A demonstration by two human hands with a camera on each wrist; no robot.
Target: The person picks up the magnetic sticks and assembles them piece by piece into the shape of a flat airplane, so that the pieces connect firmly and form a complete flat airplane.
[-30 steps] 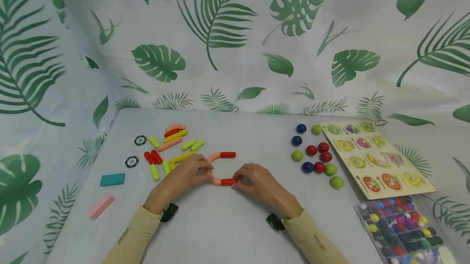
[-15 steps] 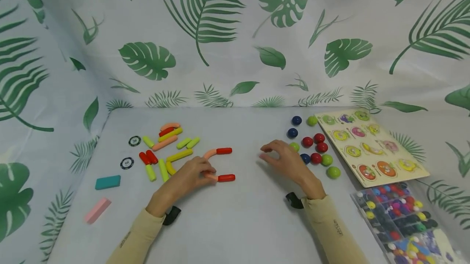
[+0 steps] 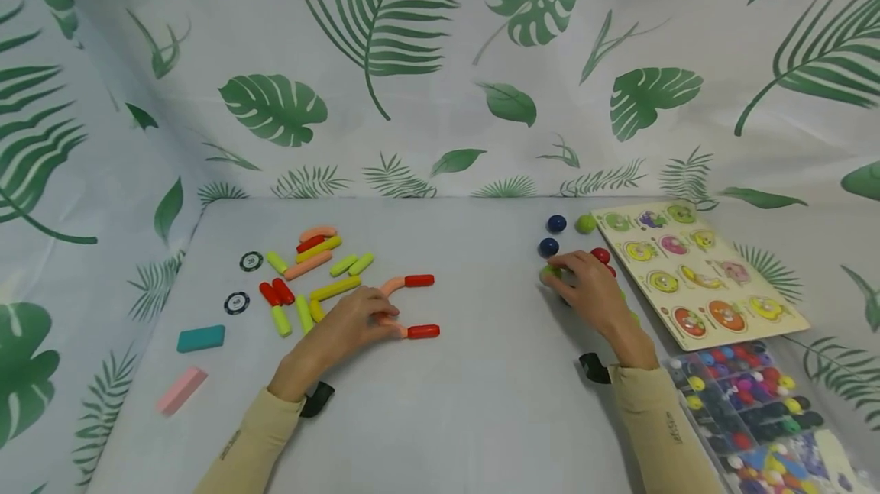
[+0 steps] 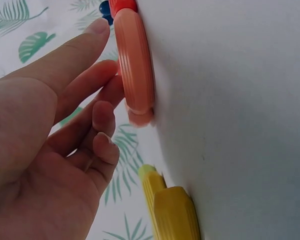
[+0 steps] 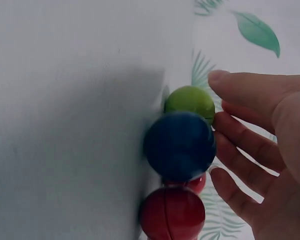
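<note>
My left hand lies at a bent chain of ridged plastic pieces. Its curved orange pieces meet the fingertips, and the thumb extends along them in the left wrist view. Red end pieces point right. Over on the right, my right hand hovers at a green ball, thumb and fingers spread around its near side. A blue ball and a red ball sit beside it, close to the fingers. In the head view the right hand hides several of the balls.
Loose yellow, red, green and orange pieces lie left, with two round chips, a teal block and a pink block. A fruit puzzle board and a compartment box of beads stand right.
My right hand has left the red end piece of the chain and moved right to the green ball. My left hand has stayed at the orange pieces.
</note>
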